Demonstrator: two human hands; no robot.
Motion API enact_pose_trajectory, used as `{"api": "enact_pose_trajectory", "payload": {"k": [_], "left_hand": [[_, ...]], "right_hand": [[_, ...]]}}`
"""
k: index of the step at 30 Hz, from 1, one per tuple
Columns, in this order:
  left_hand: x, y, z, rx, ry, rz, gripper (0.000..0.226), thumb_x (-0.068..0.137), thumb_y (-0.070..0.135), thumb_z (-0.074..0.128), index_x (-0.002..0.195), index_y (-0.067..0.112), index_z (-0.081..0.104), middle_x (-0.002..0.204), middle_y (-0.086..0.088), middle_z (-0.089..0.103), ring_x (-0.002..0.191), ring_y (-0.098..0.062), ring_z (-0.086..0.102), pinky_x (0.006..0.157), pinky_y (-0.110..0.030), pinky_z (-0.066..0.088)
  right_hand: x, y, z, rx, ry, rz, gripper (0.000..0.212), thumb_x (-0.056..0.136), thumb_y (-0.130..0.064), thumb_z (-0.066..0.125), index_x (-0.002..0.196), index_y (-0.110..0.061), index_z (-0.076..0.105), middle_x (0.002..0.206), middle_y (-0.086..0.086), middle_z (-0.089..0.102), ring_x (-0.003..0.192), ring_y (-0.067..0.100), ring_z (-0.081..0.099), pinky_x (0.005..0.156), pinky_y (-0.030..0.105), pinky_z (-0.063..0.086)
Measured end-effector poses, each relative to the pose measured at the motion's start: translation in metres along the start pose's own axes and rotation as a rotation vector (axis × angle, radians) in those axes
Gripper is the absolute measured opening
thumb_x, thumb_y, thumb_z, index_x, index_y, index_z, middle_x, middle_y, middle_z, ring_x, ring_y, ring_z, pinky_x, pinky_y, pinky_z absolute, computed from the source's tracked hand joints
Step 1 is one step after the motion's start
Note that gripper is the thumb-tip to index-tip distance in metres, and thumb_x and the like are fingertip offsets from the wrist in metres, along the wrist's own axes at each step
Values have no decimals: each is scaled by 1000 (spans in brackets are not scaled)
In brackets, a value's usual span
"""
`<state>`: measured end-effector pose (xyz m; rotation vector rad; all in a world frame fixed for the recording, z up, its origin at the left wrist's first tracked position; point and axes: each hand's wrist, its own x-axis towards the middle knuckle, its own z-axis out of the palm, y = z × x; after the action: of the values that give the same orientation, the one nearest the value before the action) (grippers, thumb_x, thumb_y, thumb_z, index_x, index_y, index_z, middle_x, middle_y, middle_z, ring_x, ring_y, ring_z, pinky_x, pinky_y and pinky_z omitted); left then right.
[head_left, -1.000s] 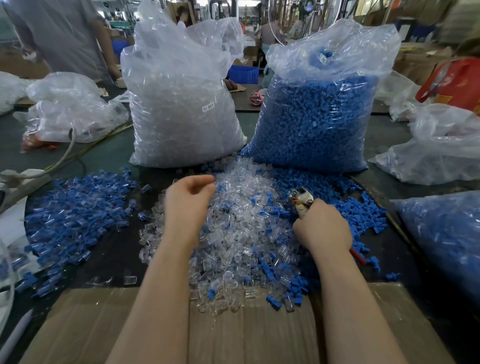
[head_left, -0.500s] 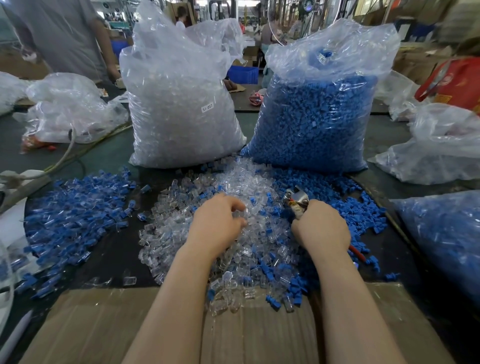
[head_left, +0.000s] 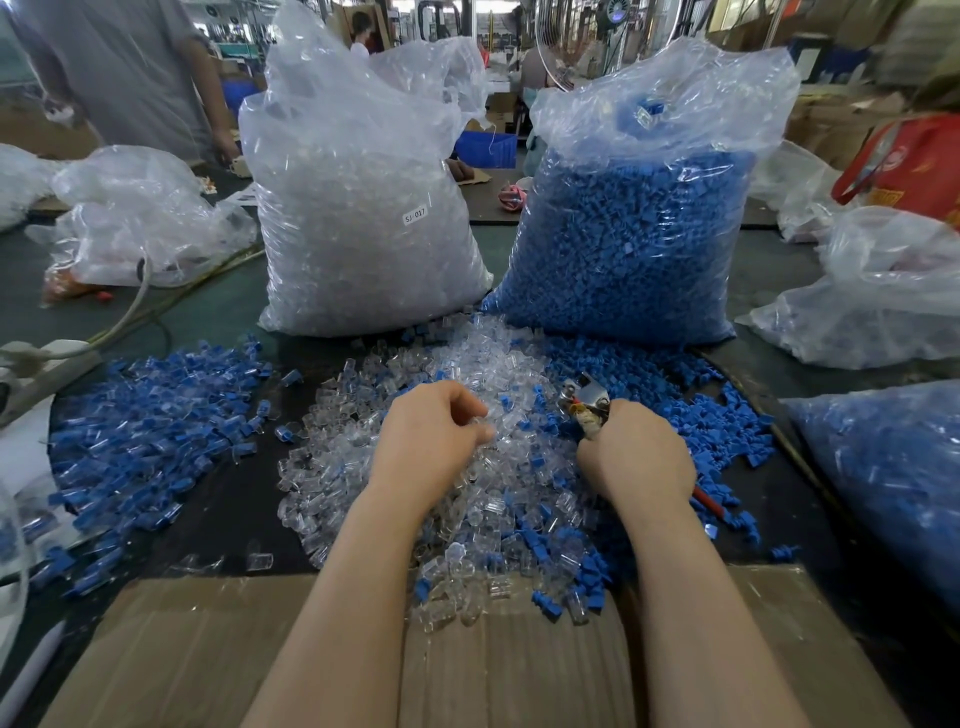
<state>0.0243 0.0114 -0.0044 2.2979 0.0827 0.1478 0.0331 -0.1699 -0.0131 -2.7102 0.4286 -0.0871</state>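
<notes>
Head view: right hand (head_left: 636, 457) fingers clasp steel pliers (head_left: 584, 402) at bench (head_left: 208, 312) centre, long axis nose-away, red handle (head_left: 707, 501) nearward. Left hand (head_left: 431, 441) fingers curl on glossy clear caps (head_left: 353, 467); grasp unclear.

Glossy see-through plastic on the caps (head_left: 488, 358), matt blue plastic on the plugs (head_left: 654, 374), bright bare metal on the pliers (head_left: 586, 397), crinkly shiny film on the bags (head_left: 358, 218), dull rough cardboard (head_left: 182, 649) along the tabletop's near edge.
</notes>
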Motion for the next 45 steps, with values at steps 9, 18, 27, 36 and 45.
{"api": "enact_pose_trajectory", "payload": {"k": [9,18,27,36,45], "left_hand": [[1,5,-4,-319,45,-28,14,87,18,73,86,31,70,80,9,72,76,-11,70,51,-8,48],[2,9,-3,-652,16,-140,20,94,4,61,93,20,72,87,-4,74,75,-7,68,69,-17,57],[4,5,-5,-786,64,-158,12,89,10,69,100,14,72,84,-3,76,76,-11,72,69,-20,56],[4,7,0,-693,46,-162,8,91,19,69,92,22,76,83,5,75,68,-4,65,62,-13,53],[5,5,0,-681,101,-144,0,87,18,74,87,17,74,63,8,69,59,-4,61,61,-16,55]], "right_hand": [[2,-2,-5,124,88,-3,24,89,-34,58,99,-16,45,74,0,44,68,25,44,61,34,35],[5,2,-7,96,148,-20,27,89,-41,60,95,-15,55,90,6,59,72,26,51,61,32,38],[3,-5,-12,18,-95,-8,17,85,-32,65,83,-17,58,74,3,58,61,20,51,51,28,34],[3,-4,-8,39,-117,0,16,83,-30,63,87,-16,56,77,3,56,69,25,53,61,32,40],[5,-1,-9,270,38,-116,17,83,-29,59,74,-20,49,71,1,55,63,20,50,50,29,30]]}}
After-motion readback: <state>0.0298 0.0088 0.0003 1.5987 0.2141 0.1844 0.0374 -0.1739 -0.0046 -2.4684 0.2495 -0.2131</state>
